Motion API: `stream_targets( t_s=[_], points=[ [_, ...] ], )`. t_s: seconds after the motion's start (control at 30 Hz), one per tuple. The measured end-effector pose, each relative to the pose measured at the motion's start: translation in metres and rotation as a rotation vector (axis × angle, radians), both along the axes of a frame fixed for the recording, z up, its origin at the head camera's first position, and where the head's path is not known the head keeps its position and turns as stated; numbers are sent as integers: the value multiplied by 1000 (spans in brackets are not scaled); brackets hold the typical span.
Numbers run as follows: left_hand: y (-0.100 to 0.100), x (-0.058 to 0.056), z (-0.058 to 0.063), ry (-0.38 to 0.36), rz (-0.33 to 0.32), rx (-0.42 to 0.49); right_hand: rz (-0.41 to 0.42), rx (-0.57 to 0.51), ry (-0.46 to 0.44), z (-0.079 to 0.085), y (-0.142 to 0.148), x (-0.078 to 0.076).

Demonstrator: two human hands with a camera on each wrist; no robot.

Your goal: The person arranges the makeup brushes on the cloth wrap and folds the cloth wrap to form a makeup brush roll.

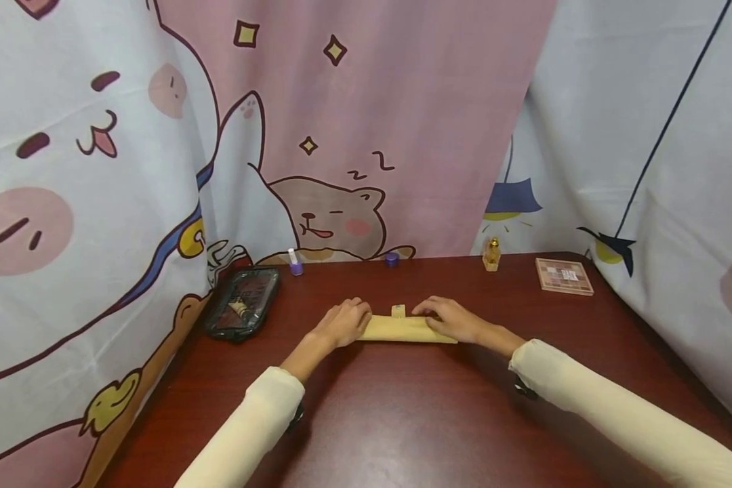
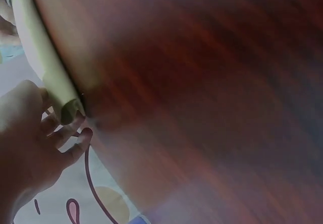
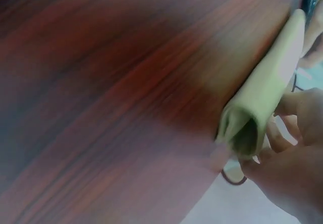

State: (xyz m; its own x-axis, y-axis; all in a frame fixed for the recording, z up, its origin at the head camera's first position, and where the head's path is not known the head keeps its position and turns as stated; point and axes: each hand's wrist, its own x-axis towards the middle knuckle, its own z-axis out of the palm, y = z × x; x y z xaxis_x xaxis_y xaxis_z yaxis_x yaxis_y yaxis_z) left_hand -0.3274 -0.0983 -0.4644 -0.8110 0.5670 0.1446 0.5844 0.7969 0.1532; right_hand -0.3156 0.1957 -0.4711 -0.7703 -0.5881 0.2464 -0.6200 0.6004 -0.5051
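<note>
A soft-looking yellow sheet, folded over into a long flat roll (image 1: pixel 402 330), lies crosswise on the table. My left hand (image 1: pixel 346 322) holds its left end, the fingers bent over it. At the right end, my right hand (image 1: pixel 455 320) grips the roll between thumb and fingers, its index finger raised a little behind the far edge. The right wrist view shows this end of the roll (image 3: pixel 272 77) as a hollow loop with a folded layer inside. Just behind the roll's middle, a small pale-yellow square piece (image 1: pixel 398 311) sticks up, its lower part hidden.
A black tray-like package (image 1: pixel 244 303) lies at the left. Along the back stand a purple bottle with a white cap (image 1: pixel 295 263), a small purple jar (image 1: pixel 392 259) and a gold perfume bottle (image 1: pixel 491 255). A palette (image 1: pixel 564 276) lies at the back right. Printed curtains (image 1: pixel 439 135) enclose the table.
</note>
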Motion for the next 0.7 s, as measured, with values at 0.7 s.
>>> stream_targets(
  t_s=[0.7],
  points=[
    [43,-36,10,-364,21,272,-55,-82,-36,-5,-35,-10]
  ],
)
